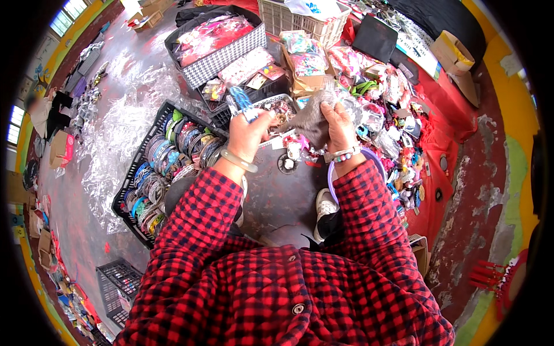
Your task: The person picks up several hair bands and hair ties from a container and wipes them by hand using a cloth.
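Note:
My left hand [249,134] is closed round a blue-and-white patterned bundle [241,102], which sticks up past the fingers; its exact kind is unclear. In my right hand [340,124] a soft grey-brown cloth [311,120] is gripped, bunched at the top and hanging toward the left. The cloth's pointed left end reaches close to my left hand; whether they touch, I cannot tell. Below and behind both hands lies a light basket [276,105] of small accessories. A black crate [137,172] full of banded headbands stands to the left of my left forearm.
A houndstooth-patterned bin [224,53] with wrapped goods stands beyond my left hand, beside an open carton [304,83] of packets. Loose accessories heap up on red cloth [435,130] at the right. A purple hoop [376,161] lies by my right forearm. Clear plastic film [107,167] covers floor at left.

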A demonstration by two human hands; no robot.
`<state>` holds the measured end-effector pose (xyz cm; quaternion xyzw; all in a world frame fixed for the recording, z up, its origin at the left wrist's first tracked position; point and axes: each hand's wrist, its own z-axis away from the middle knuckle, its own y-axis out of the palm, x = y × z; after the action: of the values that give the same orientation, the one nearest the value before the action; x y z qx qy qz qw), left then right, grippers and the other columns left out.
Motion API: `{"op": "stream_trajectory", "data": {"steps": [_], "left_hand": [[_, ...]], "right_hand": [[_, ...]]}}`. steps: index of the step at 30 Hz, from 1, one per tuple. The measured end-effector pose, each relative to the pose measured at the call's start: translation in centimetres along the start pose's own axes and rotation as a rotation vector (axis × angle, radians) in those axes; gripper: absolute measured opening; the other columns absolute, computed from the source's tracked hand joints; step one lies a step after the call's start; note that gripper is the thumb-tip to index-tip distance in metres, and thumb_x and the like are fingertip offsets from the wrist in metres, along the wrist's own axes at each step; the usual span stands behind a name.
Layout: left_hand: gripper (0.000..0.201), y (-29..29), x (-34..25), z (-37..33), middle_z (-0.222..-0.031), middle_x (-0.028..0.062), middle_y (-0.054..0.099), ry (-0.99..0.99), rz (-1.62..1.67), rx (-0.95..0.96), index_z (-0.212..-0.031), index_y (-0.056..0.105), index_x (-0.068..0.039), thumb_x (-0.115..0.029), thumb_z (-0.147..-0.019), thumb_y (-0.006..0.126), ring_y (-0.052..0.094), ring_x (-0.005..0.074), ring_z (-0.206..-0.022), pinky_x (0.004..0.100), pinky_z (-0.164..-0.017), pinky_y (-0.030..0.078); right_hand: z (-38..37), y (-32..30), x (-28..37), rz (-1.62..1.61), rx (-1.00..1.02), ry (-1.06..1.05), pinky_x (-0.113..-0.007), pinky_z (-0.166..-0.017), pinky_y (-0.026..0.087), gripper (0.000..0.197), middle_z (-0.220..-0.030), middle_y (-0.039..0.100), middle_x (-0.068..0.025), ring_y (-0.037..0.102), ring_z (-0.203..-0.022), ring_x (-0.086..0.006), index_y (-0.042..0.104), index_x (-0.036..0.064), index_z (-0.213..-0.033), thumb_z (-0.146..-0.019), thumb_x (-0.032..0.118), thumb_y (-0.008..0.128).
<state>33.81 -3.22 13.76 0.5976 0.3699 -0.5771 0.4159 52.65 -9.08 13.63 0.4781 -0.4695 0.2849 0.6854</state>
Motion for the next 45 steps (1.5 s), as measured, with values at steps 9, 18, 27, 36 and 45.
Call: {"op": "stream_trajectory", "data": {"steps": [9,18,27,36,45], "left_hand": [[0.021,0.5,0.4,-0.1,-0.086,0.0007,0.062,-0.247,0.409,0.118,-0.095,0.061,-0.007,-0.025,-0.084,0.057,0.055,0.0070,-0.072,0.0193,-0.054,0.037],[0.007,0.2,0.0,-0.6,-0.075,-0.0022,0.060,-0.407,0.563,0.019,-0.079,0.060,-0.012,-0.014,-0.076,0.066,0.053,0.0078,-0.067,0.0230,-0.051,0.035],[0.009,0.3,-0.5,0.1,-0.078,-0.0003,0.062,-0.320,0.493,0.044,-0.084,0.061,-0.008,-0.015,-0.079,0.062,0.055,0.0095,-0.068,0.0225,-0.054,0.038],[0.011,-1.3,-2.0,-0.3,-0.073,0.0034,0.061,-0.310,0.555,0.051,-0.081,0.060,-0.003,-0.013,-0.077,0.062,0.053,0.0106,-0.061,0.0212,-0.050,0.035],[0.020,-4.6,-2.6,-1.6,-0.079,0.0086,0.062,-0.283,0.609,0.115,-0.092,0.059,0.000,-0.015,-0.079,0.061,0.057,0.0148,-0.063,0.0229,-0.053,0.041]], "right_hand": [[2.1,2.0,-2.0,0.889,0.369,-0.237,-0.042,-0.061,0.044,0.029,-0.073,0.059,-0.0211,0.057,-0.070,-0.0384,0.057,0.0053,-0.090,-0.085,0.033,0.049],[2.2,1.6,-2.0,0.940,0.502,-0.298,-0.032,-0.056,0.043,0.032,-0.066,0.057,-0.0120,0.054,-0.060,-0.0166,0.057,0.0000,-0.093,-0.088,0.030,0.050],[2.6,2.6,-1.7,0.988,0.488,-0.163,-0.030,-0.059,0.043,0.031,-0.070,0.058,-0.0094,0.052,-0.064,-0.0136,0.058,-0.0008,-0.094,-0.089,0.029,0.050],[3.3,2.8,-1.2,0.861,0.687,-0.181,-0.029,-0.065,0.043,0.025,-0.077,0.058,-0.0092,0.055,-0.070,-0.0183,0.057,0.0026,-0.098,-0.090,0.024,0.047],[2.4,1.6,-1.3,1.257,0.758,-0.646,-0.043,-0.085,0.038,0.019,-0.080,0.055,-0.0090,0.052,-0.084,-0.0304,0.055,0.0066,-0.089,-0.086,0.025,0.052]]}}
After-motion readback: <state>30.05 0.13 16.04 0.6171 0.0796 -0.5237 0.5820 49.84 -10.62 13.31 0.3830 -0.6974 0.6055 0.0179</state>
